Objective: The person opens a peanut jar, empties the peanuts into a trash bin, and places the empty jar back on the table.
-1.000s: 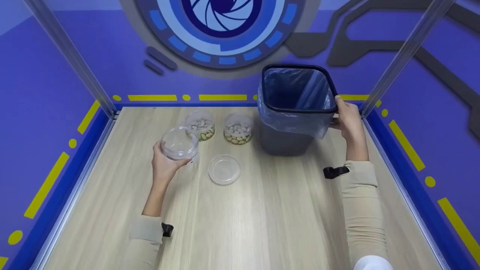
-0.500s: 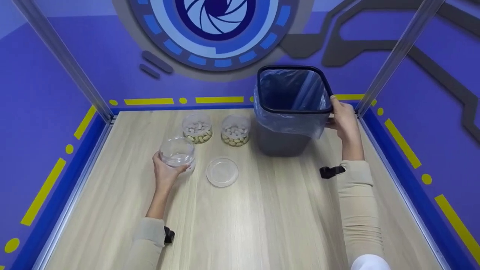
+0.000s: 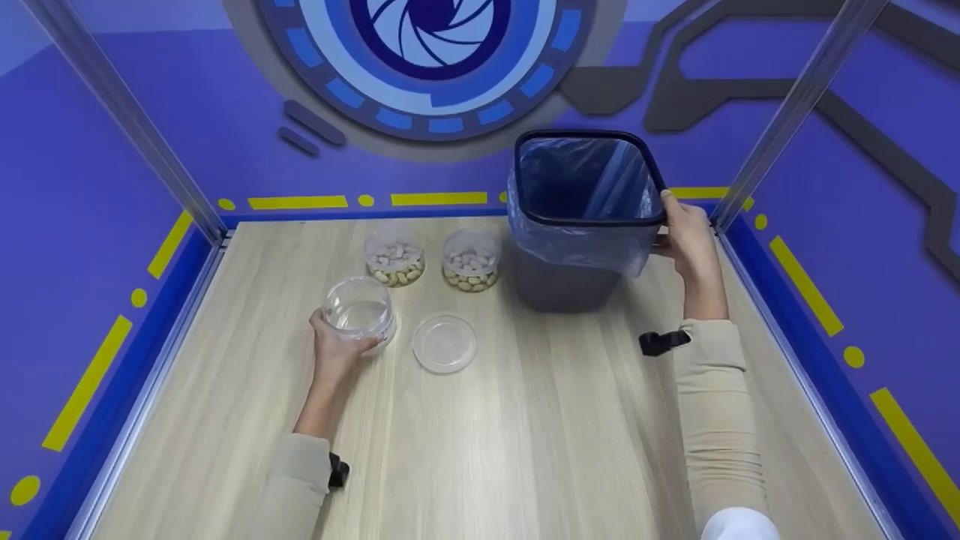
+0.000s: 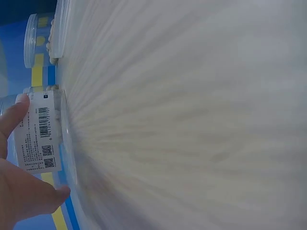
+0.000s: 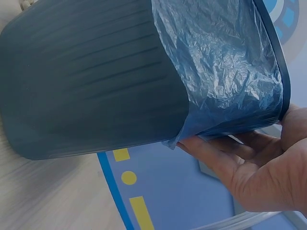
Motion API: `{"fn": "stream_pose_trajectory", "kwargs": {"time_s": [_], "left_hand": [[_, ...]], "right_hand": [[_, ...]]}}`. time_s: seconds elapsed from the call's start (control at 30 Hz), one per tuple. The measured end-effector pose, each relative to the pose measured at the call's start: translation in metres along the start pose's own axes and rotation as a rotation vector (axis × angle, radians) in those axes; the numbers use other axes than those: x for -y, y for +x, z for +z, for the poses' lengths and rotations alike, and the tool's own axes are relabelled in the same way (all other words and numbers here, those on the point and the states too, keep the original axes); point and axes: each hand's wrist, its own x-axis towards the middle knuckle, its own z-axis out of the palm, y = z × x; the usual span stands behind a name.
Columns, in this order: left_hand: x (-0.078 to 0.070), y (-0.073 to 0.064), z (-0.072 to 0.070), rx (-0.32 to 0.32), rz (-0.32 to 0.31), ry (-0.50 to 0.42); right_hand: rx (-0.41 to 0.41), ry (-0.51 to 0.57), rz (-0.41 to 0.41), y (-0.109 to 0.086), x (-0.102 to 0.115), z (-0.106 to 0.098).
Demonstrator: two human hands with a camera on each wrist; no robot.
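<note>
My left hand [image 3: 335, 351] grips a clear plastic jar [image 3: 360, 306] at the left of the table, thumb on its near side. No contents show inside it. The left wrist view shows its white barcode label [image 4: 41, 136] under the fingers. A round clear lid [image 3: 445, 344] lies flat to the jar's right. My right hand [image 3: 691, 238] holds the dark trash bin [image 3: 566, 281] at its right side, thumb at the black rim. In the right wrist view, bent fingers [image 5: 216, 155] lie against the bin's side by the bag liner [image 5: 225, 62].
Behind the held jar stand two clear jars, the left jar [image 3: 395, 259] and the right jar [image 3: 471, 262], both partly filled with pistachio-like nuts. The bin stands right of them near the back wall [image 3: 420, 176]. Metal rails edge the wooden table [image 3: 510, 450].
My left hand has brought the jar down and nearer, away from the jars with nuts. My right hand keeps its hold on the bin; the view shifts slightly.
</note>
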Motion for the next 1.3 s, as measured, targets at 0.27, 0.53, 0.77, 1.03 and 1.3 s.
{"fn": "stream_pose_trajectory", "kwargs": {"time_s": [0.27,0.53,0.77,1.03,1.3], "left_hand": [[-0.001,-0.003,-0.005,0.043,-0.021,0.037],[-0.016,-0.008,-0.02,0.064,-0.033,0.041],[-0.047,-0.018,-0.019,0.008,0.132,0.14],[-0.079,-0.035,0.006,-0.012,0.404,0.178],[-0.106,-0.042,0.036,0.05,0.551,0.167]], "right_hand": [[0.016,0.037,0.02,0.0,-0.002,0.001],[0.028,0.074,0.02,0.0,-0.002,0.003],[0.012,0.026,0.034,0.001,-0.002,0.002],[-0.258,-0.393,-0.309,-0.025,-0.012,0.035],[-0.42,-0.456,-0.834,-0.069,-0.01,0.076]]}}
